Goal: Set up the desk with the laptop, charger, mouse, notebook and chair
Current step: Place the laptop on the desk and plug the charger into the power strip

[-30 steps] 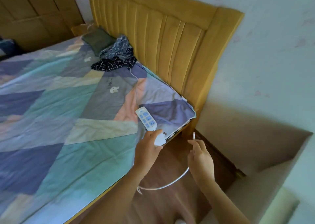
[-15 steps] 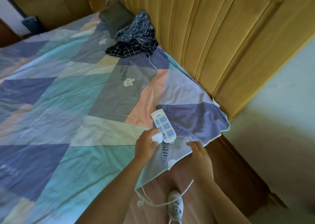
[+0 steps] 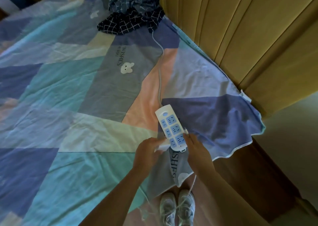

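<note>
The bed (image 3: 68,105) carried a power strip (image 3: 171,128) near its headboard-side corner. My left hand (image 3: 148,154) gripped the white charger (image 3: 160,146) beside its last socket; my right hand (image 3: 197,148) pinched the cable end (image 3: 185,131). Plugging in remained; no desk showed.

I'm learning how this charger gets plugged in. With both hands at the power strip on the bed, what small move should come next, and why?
Probably press the white charger block in the left hand into the nearest socket of the white-and-blue power strip. The block is already at the strip's near end, while the right hand pinches the thin white cable end beside it.
</note>
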Available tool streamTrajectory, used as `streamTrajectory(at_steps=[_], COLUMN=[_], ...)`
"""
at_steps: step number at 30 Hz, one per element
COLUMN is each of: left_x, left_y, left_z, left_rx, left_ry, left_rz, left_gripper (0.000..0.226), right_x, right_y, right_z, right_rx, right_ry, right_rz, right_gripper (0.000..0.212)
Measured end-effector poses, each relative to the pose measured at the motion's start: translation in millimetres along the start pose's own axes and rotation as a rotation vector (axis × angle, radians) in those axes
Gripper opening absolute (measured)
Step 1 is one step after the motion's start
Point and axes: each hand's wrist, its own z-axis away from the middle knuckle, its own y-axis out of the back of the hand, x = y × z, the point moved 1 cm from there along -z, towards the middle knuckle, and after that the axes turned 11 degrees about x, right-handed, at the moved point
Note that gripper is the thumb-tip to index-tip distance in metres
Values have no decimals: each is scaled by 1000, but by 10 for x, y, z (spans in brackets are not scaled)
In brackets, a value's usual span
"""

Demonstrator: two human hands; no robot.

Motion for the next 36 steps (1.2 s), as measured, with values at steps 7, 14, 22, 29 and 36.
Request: streamTrajectory(at_steps=[7,14,22,29,36], left_x=[-39,-2,225,377,394], left_y=[-34,-146,-277,-451,-492], left_z=[-54,-101,-154,-201,-158], left_rx=[-50,-70,-59,-79,-66], left_ry=[-65,-272,-464,-478,-522], left_rz=[-13,-237,-586,-837,-951], left_gripper=[56,55,50,42,39], right_x=[-2,33,-39,-47,-60], right_y=[-144,-287,-261,-294,-301], right_z=[-135,-120,-130,-139,-131], right_rx=[31,69,76,58,73], right_ry=[-20,-15,16,36,34], right_rz=[-14,-8,67,89,61], right_gripper=[68,70,73,75,69])
